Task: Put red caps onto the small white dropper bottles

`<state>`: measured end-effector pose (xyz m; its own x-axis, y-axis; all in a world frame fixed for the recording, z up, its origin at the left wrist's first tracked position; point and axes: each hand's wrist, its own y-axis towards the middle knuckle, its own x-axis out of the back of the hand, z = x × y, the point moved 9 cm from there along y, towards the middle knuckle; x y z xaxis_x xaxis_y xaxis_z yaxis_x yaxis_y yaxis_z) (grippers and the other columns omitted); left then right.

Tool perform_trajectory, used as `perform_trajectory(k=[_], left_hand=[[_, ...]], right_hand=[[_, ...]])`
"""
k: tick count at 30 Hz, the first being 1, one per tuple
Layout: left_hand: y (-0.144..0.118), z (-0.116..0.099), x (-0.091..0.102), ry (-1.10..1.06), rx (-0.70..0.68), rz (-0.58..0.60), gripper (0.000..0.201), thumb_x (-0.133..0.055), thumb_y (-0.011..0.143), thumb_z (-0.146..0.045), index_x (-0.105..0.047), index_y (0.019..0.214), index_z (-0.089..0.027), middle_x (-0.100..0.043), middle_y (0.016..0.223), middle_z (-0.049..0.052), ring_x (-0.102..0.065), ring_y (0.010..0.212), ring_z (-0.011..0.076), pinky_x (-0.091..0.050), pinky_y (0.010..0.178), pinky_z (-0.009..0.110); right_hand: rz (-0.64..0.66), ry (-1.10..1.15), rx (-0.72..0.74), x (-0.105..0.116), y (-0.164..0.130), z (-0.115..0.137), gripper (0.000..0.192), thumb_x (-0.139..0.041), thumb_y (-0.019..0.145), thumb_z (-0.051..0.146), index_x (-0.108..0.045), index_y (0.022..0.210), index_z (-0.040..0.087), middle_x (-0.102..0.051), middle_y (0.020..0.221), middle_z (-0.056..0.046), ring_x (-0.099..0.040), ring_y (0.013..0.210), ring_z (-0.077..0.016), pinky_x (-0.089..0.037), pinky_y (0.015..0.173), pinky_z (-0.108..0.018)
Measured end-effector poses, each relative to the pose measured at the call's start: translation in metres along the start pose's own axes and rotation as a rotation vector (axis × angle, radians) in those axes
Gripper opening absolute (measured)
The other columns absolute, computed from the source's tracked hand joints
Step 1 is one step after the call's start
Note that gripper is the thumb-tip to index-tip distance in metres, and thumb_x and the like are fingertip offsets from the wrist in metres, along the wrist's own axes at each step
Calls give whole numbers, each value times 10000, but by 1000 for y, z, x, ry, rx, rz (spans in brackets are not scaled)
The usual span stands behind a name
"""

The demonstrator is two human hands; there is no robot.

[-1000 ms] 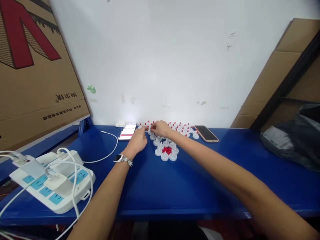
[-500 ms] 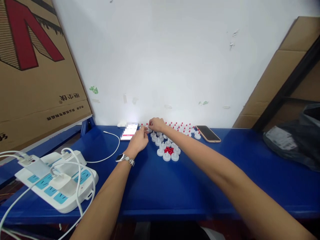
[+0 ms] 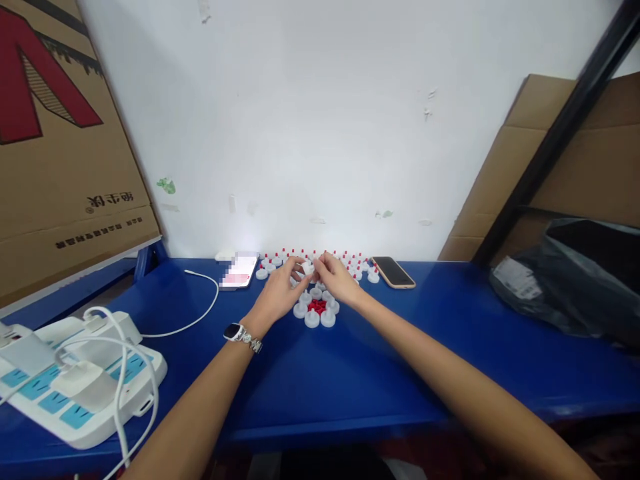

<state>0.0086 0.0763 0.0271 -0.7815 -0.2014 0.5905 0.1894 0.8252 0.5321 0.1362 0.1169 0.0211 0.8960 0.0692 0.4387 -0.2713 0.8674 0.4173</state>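
Observation:
Between thumb and fingers, my left hand [image 3: 277,288] grips a white nozzle cap [image 3: 307,268] just above the blue table. My right hand [image 3: 337,279] is beside it, thumb and fingertips pinched together at the cap. Whatever those fingertips hold is too small to make out. In front of the hands, white nozzle caps without tips [image 3: 312,319] form a ring around a small pile of red tip covers [image 3: 317,307]. Behind and to both sides stand several white nozzle caps with red tips [image 3: 373,275]; my hands hide some of them.
A phone with a lit screen [image 3: 239,271] lies left of the caps, a dark-screened phone [image 3: 393,272] right of them. A white power strip [image 3: 143,393] with plugs and looping cables fills the left front. A dark plastic bag [image 3: 550,280] sits at right; a cardboard box [image 3: 75,167] leans left.
Both hands have come closer together, now meeting at one white nozzle cap over the group. The right hand has moved from the back left to the cap's right side. The view has shifted right.

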Motion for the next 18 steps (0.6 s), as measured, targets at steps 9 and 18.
perform_trajectory(k=[9,18], left_hand=[[-6,-39,-18,-100,-122,100,325,-513,942,-451,-569,1166,-223,-653,906,31,-617,814,176,-490,736,303],[8,9,19,-338,75,-62,370,-452,946,-523,-555,1061,-186,-627,842,30,-617,812,167,-488,687,276]], right_hand=[[-91,-68,27,16,-32,9,450,-322,981,494,-415,647,207,-450,588,24,-444,588,-134,-319,567,-275],[-169,-114,49,47,-31,10,431,-287,1001,466,-373,659,217,-429,596,19,-422,586,-139,-316,561,-270]])
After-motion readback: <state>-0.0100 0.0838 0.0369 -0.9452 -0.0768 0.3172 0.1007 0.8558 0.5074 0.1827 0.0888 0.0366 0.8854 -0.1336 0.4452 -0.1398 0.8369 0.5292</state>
